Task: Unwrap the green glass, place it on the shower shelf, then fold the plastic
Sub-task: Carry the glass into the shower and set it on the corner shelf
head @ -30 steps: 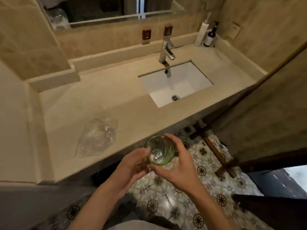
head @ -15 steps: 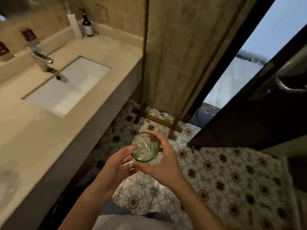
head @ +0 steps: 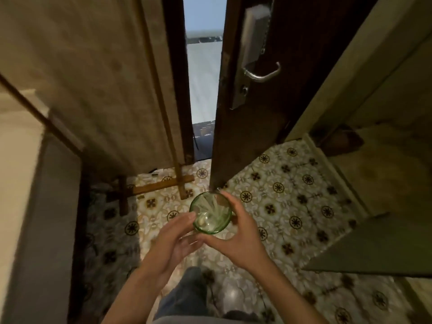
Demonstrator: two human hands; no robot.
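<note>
The green glass is bare, upright, seen from above with its mouth toward me, held over the patterned floor in front of my body. My right hand wraps around its right side and underside. My left hand supports it from the left, fingertips on its wall. The plastic wrap and the shower shelf are out of view.
A dark wooden door with a metal handle stands ajar straight ahead. The beige vanity counter edge runs along the left. A wooden frame rests on the tiled floor. A tiled ledge juts in at right.
The view has swung right, away from the sink and the plastic on the counter, toward the door. Both hands kept hold of the glass throughout.
</note>
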